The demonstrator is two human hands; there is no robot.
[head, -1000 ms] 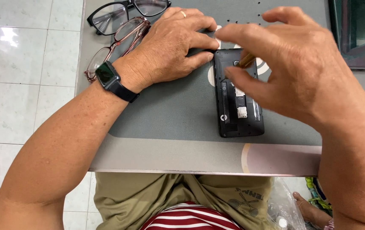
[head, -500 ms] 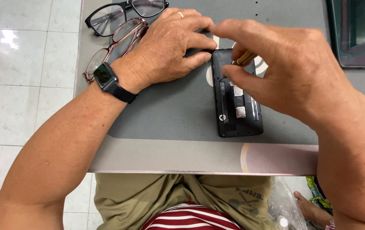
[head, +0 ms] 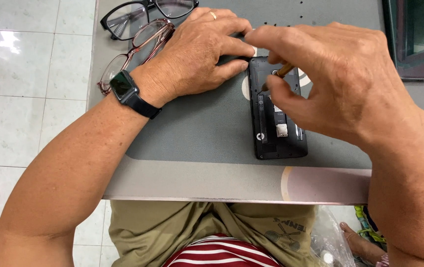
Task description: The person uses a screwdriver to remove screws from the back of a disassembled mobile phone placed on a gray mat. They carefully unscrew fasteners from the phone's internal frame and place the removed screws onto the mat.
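The left hand (head: 199, 54) lies flat, steadying the opened black phone (head: 276, 116) on the grey mat (head: 197, 128); the right hand (head: 340, 84) pinches a thin brown tool (head: 282, 72). Two glasses (head: 138, 29) lie at the tabletop's far left corner.

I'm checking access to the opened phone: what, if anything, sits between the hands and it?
Nothing visible does. The left hand already rests against the top left corner of the opened phone, and the right hand holds a thin brown tool right over its upper part.
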